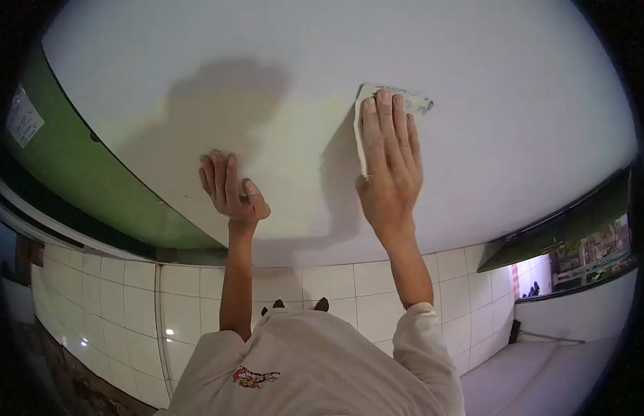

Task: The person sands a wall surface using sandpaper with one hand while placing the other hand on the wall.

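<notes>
A pale wall (502,139) fills the upper view, with a faint yellowish patch around its middle. My right hand (391,152) lies on a sheet of sandpaper (417,102), holding it flat to the wall; printed marks show on the sheet's top edge and its left edge stands a little off the surface. Lower and to the left, my left hand (232,187) is raised by the wall with its fingers apart and nothing in it. Whether its fingertips touch the wall is unclear. Both hands look dusty, and shadows fall on the wall above and beside them.
A green band (114,180) runs down the left, with a paper label (24,118) on it. Below lies a white tiled floor (336,281). At the right are a dark green open panel (523,249) and an opening to the outside.
</notes>
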Available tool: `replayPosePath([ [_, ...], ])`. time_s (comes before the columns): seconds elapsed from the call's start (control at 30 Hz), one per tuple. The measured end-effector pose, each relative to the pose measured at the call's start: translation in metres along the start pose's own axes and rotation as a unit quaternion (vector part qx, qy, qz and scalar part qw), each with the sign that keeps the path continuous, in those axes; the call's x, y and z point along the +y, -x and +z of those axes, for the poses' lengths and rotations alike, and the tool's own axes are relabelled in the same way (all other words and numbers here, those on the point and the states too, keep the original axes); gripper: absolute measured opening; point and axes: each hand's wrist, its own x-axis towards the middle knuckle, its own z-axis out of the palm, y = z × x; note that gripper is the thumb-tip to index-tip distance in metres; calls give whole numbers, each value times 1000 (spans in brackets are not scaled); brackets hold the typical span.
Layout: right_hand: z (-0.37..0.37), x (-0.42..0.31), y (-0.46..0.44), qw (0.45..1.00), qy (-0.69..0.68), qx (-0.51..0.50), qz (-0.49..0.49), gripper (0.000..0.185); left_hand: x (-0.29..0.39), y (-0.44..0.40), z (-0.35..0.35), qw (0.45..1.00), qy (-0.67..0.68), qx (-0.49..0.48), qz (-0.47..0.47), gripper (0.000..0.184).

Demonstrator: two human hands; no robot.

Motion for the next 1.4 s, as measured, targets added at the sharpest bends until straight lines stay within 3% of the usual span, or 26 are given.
replayPosePath([
  [0.1, 24, -3, 15, 999, 19, 28, 3, 58, -4, 1, 1, 1000, -3, -3, 8, 53],
  [0.13, 30, -4, 22, 997, 74, 31, 9, 38, -4, 1, 2, 1000, -10, -7, 2, 53],
  [0.43, 70, 3, 127, 992, -6, -94, -83, 33, -4, 4, 8, 1000, -14, -12, -2, 54],
  [0.5, 72, 4, 148, 990, 0, -96, -99, 37, -1, 0, 8, 1000, -11, -3, 2, 53],
  [0.57, 68, -2, 163, 975, -82, -194, -66, 39, 1, -2, 10, 1000, -3, -3, -4, 52],
  [0.73, 48, -7, 212, 937, -217, -273, -9, 66, -2, -1, 9, 1000, 1, 12, 1, 52],
  [0.77, 43, -4, 208, 938, -216, -270, -16, 66, -2, -1, 7, 1000, -7, 3, -1, 52],
  [0.83, 17, -3, 183, 962, -204, -182, 20, 44, -1, -2, 7, 1000, -18, -7, -9, 51],
  [0.97, -23, 20, 82, 993, -88, 81, 13, 40, -1, -2, 6, 1000, -11, -6, -5, 51],
  [1.03, -29, 26, 23, 988, -76, 132, -3, 41, -1, -1, 5, 1000, -11, -3, 3, 51],
  [1.17, 4, 17, -7, 995, -79, 55, -40, 41, -3, 0, 7, 1000, -20, -2, 9, 51],
  [1.27, 42, 5, 19, 995, -94, 7, 28, 57, -7, 4, 12, 1000, -14, -2, 7, 51],
  [1.33, 62, 0, 55, 998, -68, -4, 4, 41, -8, 8, 13, 1000, -11, -15, -1, 51],
  [1.4, 81, -2, 97, 996, -74, -28, -28, 41, -10, 5, 17, 1000, -11, -1, 13, 52],
])
